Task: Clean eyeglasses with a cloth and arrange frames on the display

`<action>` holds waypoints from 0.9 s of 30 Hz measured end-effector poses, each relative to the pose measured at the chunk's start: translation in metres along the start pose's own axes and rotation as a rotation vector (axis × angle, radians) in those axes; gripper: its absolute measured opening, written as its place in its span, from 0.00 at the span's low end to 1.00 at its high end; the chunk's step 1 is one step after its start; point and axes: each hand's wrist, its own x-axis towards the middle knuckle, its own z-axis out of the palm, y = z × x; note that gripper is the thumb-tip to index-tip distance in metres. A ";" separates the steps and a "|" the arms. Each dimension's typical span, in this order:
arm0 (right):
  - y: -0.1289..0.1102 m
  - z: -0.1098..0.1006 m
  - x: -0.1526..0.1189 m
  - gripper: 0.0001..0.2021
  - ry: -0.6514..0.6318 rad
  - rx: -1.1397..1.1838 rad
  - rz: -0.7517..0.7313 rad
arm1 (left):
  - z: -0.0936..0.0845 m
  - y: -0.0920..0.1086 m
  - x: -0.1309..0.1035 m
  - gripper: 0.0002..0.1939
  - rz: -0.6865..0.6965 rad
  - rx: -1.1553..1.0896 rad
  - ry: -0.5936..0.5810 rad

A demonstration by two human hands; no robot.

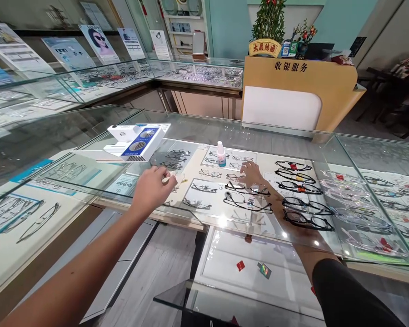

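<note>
While the right hand is held open, a small white bottle is seen just left; whether anything is held by the curled left hand cannot be told. The glass countertop's far edge is seen well beyond.

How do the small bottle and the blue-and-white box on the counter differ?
The small bottle is much smaller than the box. The small bottle stands upright and capped; the box lies low with flaps open. The small bottle looks rounded, the box angular. Both show white and blue.
</note>
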 end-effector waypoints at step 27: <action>-0.051 -0.006 -0.048 0.19 0.045 0.081 0.058 | 0.002 0.000 -0.001 0.11 -0.002 0.008 -0.005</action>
